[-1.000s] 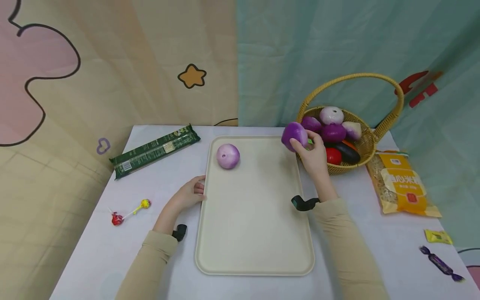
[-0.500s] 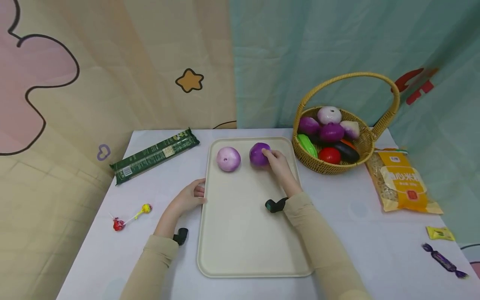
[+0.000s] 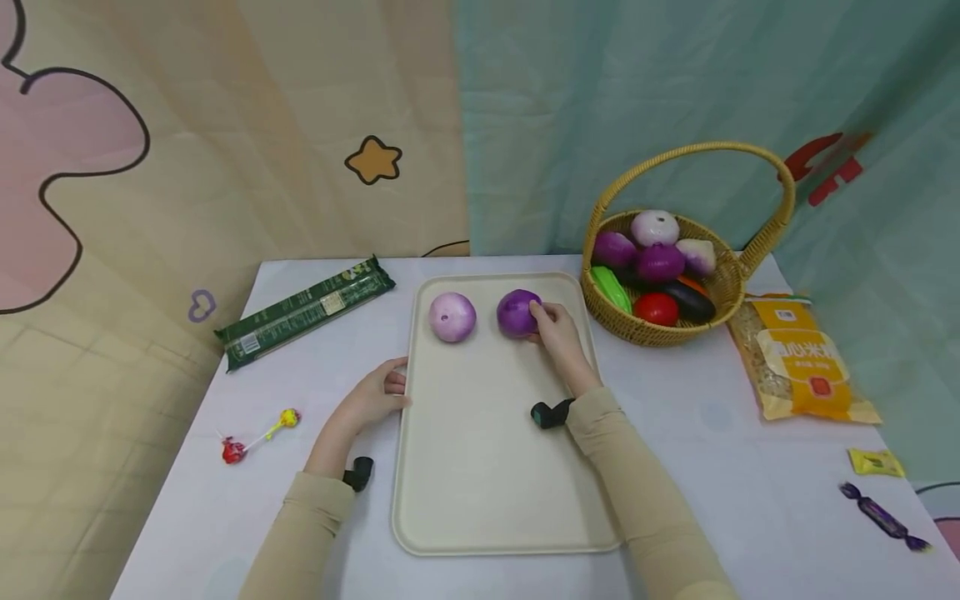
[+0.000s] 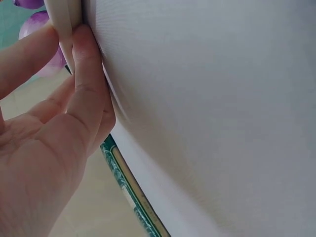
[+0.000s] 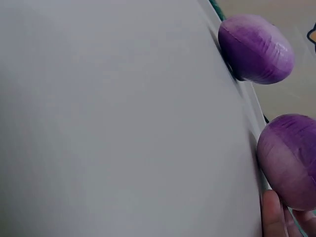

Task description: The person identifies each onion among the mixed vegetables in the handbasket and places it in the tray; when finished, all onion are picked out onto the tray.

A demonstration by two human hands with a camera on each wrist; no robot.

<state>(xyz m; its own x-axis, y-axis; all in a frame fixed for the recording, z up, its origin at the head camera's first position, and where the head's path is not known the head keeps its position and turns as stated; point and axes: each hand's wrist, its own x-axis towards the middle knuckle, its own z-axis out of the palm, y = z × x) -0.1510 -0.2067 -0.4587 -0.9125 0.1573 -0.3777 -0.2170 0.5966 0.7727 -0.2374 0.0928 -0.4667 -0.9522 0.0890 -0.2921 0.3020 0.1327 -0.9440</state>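
Note:
A cream tray lies in the middle of the table. Two purple onions sit side by side at its far end: a pale one and a darker one. My right hand grips the darker onion from its right side as it rests on the tray; the pale onion lies beyond it. My left hand holds the tray's left rim, with a finger on top and the others against the edge.
A wicker basket at the back right holds several toy vegetables. A yellow bag lies right of it, with two candies near the right edge. A green packet and lollipops lie to the left.
My right hand carried the darker onion from the basket leftward and set it down on the tray beside the pale onion. The left hand stayed on the tray's rim.

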